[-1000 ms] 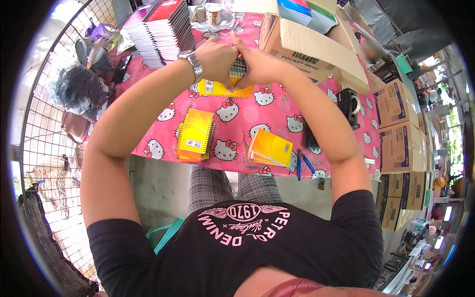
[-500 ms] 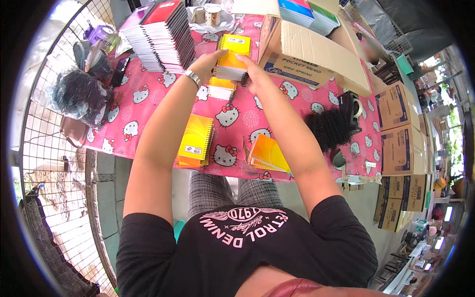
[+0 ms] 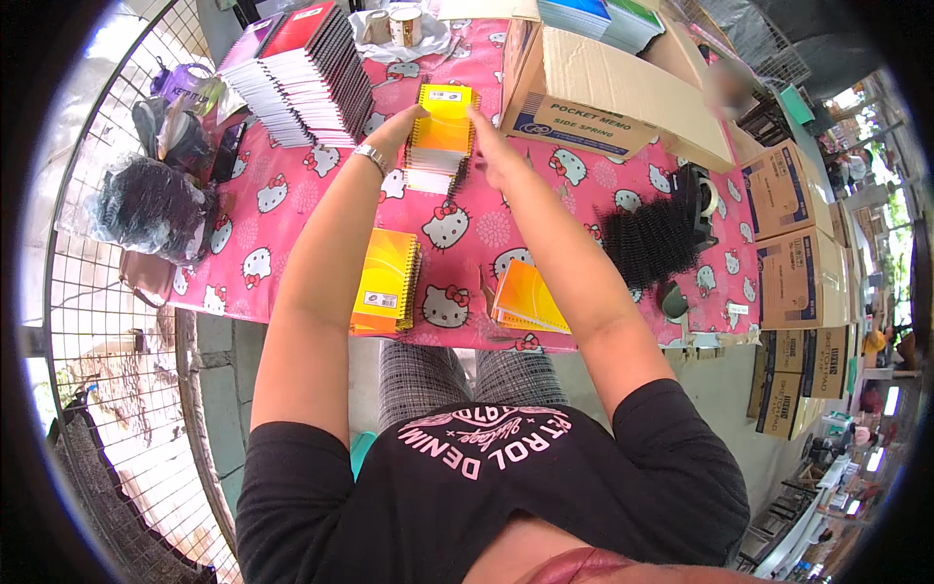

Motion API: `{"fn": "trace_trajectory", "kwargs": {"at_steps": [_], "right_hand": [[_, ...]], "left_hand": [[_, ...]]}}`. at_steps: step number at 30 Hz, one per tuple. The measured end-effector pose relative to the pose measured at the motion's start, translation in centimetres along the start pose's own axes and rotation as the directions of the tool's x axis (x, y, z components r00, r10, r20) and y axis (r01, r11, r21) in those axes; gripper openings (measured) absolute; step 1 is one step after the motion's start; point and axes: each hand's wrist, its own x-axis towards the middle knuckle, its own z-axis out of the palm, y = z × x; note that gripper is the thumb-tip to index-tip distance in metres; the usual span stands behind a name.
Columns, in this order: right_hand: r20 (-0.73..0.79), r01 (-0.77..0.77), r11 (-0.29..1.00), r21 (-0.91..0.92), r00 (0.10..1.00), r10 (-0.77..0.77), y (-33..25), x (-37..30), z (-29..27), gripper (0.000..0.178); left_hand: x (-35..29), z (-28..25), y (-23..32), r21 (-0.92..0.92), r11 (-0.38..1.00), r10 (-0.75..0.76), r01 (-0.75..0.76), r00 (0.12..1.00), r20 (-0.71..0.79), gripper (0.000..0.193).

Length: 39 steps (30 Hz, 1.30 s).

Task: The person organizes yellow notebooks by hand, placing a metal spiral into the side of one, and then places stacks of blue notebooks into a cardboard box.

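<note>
A stack of small yellow spiral notebooks (image 3: 446, 122) lies on the pink patterned table cover, with the white page edges of its lower part facing me. My left hand (image 3: 397, 136) is closed against its left side. Against the right side, my right hand (image 3: 493, 151) presses with its thumb at the top edge; its other fingers are partly hidden. Between both hands the stack is held upright and roughly squared. Closer to me lie two smaller piles: yellow notebooks (image 3: 389, 277) on the left and yellow-orange notebooks or covers (image 3: 528, 297) on the right.
Tall piles of red and purple spiral notebooks (image 3: 309, 83) stand at the back left. An open cardboard box (image 3: 574, 117) is at the back right, beside black spiral coils (image 3: 650, 243) and a tape dispenser (image 3: 699, 204). Plastic-wrapped dark bundles (image 3: 156, 209) sit far left; cartons (image 3: 790, 277) are stacked right.
My thumbs have shifted from the top of the stack to its side edges. The upper notebooks now sit lined up over the lower ones, slightly farther left.
</note>
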Motion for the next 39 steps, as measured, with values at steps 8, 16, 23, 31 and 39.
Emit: {"fn": "trace_trajectory", "kwargs": {"at_steps": [8,16,23,31,39], "right_hand": [[0.138,-0.111,0.959,0.262,0.987,0.077,-1.0,-0.5,4.7,0.055],[-0.061,-0.014,0.999,0.046,0.998,0.017,-1.5,-0.8,3.0,0.065],[0.027,-0.212,0.95,0.229,0.977,0.211,8.2,-16.4,3.7,0.072],[0.221,-0.453,0.847,0.279,0.888,0.402,13.4,-17.9,8.2,0.039],[0.007,-0.221,0.975,-0.011,0.975,0.221,16.2,-20.8,5.3,0.083]], "left_hand": [[-0.2,-1.1,-0.5,-0.162,0.966,-0.186,0.203,0.976,0.115,0.049],[-0.9,-1.3,0.9,-0.009,0.993,-0.115,0.115,0.993,0.003,0.076],[-15.1,-8.1,-12.1,0.1,0.995,0.047,-0.03,0.985,-0.167,0.083],[-20.5,-2.6,-15.4,-0.346,0.906,-0.31,0.245,0.939,-0.147,0.035],[-23.8,-0.2,-14.8,-0.604,0.739,-0.284,0.297,0.951,0.12,0.04]]}}
